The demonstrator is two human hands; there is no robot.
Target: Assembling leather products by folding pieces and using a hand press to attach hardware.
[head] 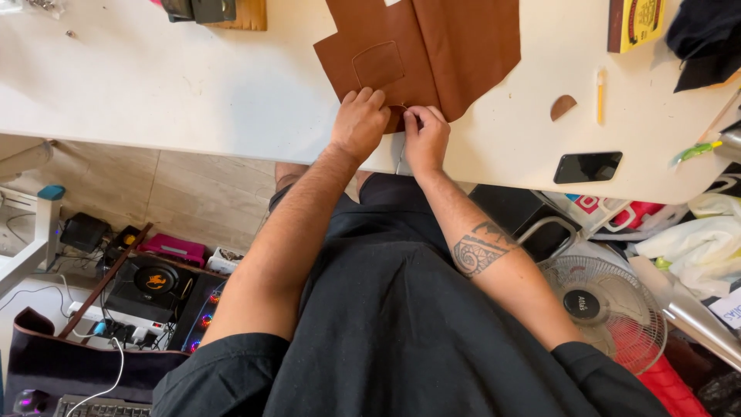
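Observation:
A large brown leather piece with a stitched square patch lies on the white table. My left hand presses down on the leather's near edge, fingers curled over it. My right hand pinches the same edge close beside it, and a thin thread hangs down from it over the table's front edge. Whether a needle is held is too small to tell.
On the table: a small brown half-round leather scrap, a yellow pencil, a black phone, a yellow box. Below: a white fan at right, electronics and cables on the floor at left.

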